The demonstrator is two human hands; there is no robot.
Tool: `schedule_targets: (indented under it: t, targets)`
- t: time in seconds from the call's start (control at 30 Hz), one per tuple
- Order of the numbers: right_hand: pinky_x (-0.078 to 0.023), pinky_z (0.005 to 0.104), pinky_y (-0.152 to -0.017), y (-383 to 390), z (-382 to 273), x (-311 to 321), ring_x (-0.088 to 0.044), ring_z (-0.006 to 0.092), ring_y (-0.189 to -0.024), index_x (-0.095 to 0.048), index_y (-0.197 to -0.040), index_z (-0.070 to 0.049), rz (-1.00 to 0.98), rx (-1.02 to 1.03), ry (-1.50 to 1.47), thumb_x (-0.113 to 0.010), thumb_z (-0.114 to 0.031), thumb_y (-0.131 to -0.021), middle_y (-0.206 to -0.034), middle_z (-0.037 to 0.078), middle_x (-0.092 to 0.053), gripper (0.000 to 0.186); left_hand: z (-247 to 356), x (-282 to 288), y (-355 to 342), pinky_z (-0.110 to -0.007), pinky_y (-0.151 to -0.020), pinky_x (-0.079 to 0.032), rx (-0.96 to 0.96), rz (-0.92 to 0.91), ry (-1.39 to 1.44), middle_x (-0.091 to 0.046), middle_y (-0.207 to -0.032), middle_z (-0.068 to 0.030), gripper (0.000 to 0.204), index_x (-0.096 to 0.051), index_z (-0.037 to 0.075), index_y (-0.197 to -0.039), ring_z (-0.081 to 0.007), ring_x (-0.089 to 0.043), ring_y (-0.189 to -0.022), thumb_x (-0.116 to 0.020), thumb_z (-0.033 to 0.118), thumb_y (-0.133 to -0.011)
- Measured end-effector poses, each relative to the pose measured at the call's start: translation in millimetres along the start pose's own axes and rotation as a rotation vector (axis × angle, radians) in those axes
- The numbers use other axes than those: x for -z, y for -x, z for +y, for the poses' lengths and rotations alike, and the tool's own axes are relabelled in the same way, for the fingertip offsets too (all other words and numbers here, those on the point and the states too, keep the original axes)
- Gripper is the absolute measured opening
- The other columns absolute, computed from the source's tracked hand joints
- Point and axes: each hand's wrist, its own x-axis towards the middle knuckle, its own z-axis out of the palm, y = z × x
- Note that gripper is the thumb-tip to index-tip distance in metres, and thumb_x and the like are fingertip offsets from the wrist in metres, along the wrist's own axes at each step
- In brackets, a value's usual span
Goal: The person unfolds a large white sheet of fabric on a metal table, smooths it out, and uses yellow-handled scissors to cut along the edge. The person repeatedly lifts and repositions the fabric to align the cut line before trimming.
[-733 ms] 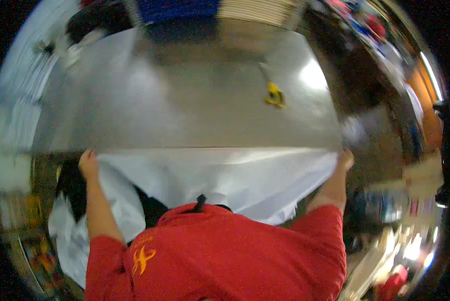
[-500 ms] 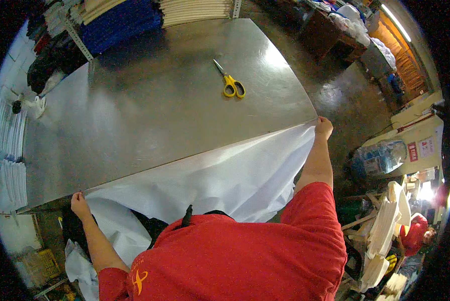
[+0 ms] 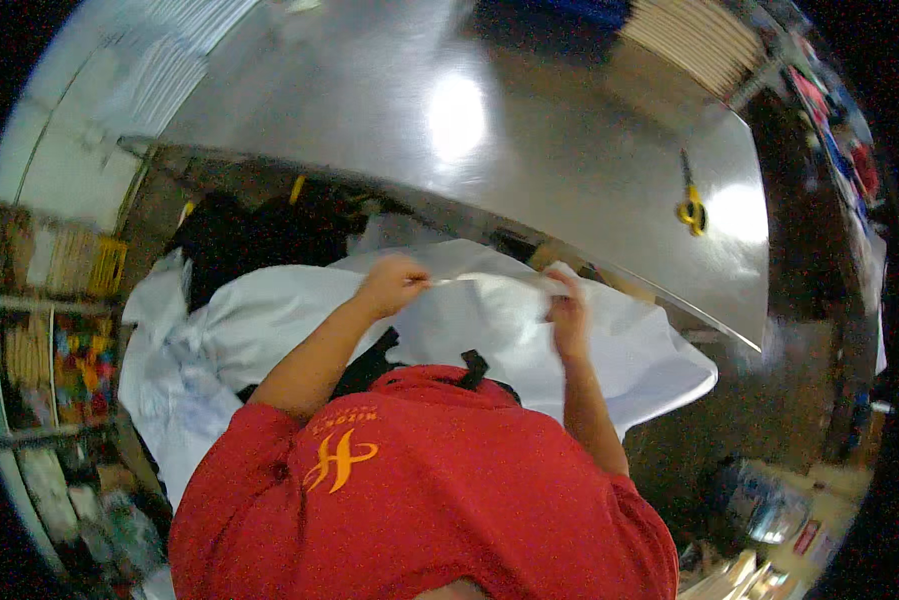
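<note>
A large sheet of white fabric (image 3: 299, 300) hangs in front of me, draping to the left and right below the table. My left hand (image 3: 394, 285) is closed, pinching the fabric's edge between thumb and fingers. A short stretch of that edge runs taut across to my right hand (image 3: 566, 305), which is also closed on the fabric and somewhat blurred. Both hands are off the table, between its front edge and my chest. Yellow-handled scissors (image 3: 692, 212) lie on the metal table (image 3: 369, 110), beyond my right hand near the right end.
Stacks of folded cream cloth (image 3: 694, 40) and blue cloth stand at the table's back. Folded white stacks (image 3: 174, 75) are at the far left. Shelves with colourful items (image 3: 54, 365) line the left side. A large clear water bottle (image 3: 764, 500) stands at the lower right.
My hands have come off the table edge and drawn close together, bringing the fabric's edge with them. The view has turned left, so the scissors appear farther right.
</note>
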Motion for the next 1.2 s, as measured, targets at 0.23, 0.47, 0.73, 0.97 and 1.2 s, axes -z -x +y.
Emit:
schedule_targets:
  t: [0.23, 0.47, 0.73, 0.97, 1.2]
  targets:
    - [-0.046, 0.0442, -0.069, 9.3, -89.2, -214.8, -0.059, 0.0365, -0.079, -0.048, -0.11, -0.007, -0.533, 0.257, 0.758, -0.052, -0.02, -0.085, -0.089, 0.02, -0.061, 0.029, 10.6, 59.1, 92.6, -0.04, -0.067, -0.046, 0.006, 0.081, 0.075, -0.061, -0.081, -0.0135, 0.018, -0.062, 0.007, -0.087, -0.032, -0.058, -0.077, -0.058, 0.022, -0.078]
    - [-0.047, 0.0362, -0.069, 33.6, -116.5, -246.2, -0.06, 0.0319, -0.082, -0.059, -0.101, -0.006, -0.646, 0.382, 0.939, -0.057, -0.002, -0.074, -0.087, 0.016, -0.062, 0.027, -76.7, 56.0, 183.6, -0.04, -0.077, -0.04, 0.178, 0.06, 0.234, -0.062, -0.082, -0.0083, 0.011, -0.062, 0.01, -0.086, -0.0277, -0.058, -0.08, -0.059, 0.018, -0.078]
    - [-0.044, 0.0344, -0.083, 62.5, -202.3, -90.4, -0.058, 0.0239, -0.086, -0.059, -0.1, 0.004, 0.279, 0.197, 0.668, -0.045, -0.013, -0.085, -0.094, 0.013, -0.062, 0.026, -232.1, 80.1, 278.9, -0.041, -0.089, -0.03, 0.442, 0.425, -0.26, -0.064, -0.092, 0.0016, 0.018, -0.063, 0.019, -0.086, -0.0183, -0.057, -0.091, -0.058, 0.008, -0.073]
    - [-0.044, 0.0328, -0.081, 140.8, -267.1, 100.2, -0.058, 0.0225, -0.088, -0.062, -0.1, 0.001, 1.196, 0.685, 0.765, -0.051, -0.017, -0.08, -0.094, 0.013, -0.062, 0.028, -303.5, 74.7, 368.2, -0.045, -0.1, -0.023, 0.746, 0.413, -0.402, -0.061, -0.105, 0.0012, 0.031, -0.063, 0.02, -0.094, -0.0182, -0.053, -0.102, -0.056, -0.001, -0.072]
    - [-0.047, 0.0302, -0.077, 175.8, -161.5, 257.2, -0.06, 0.0219, -0.086, -0.063, -0.1, -0.003, 1.552, 0.378, 0.769, -0.052, -0.015, -0.081, -0.097, 0.01, -0.063, 0.024, -181.8, 164.8, 166.2, -0.028, -0.072, -0.046, 0.52, 1.069, 0.233, -0.063, -0.084, -0.01, 0.013, -0.064, 0.004, -0.085, -0.018, -0.059, -0.078, -0.055, 0.005, -0.076]
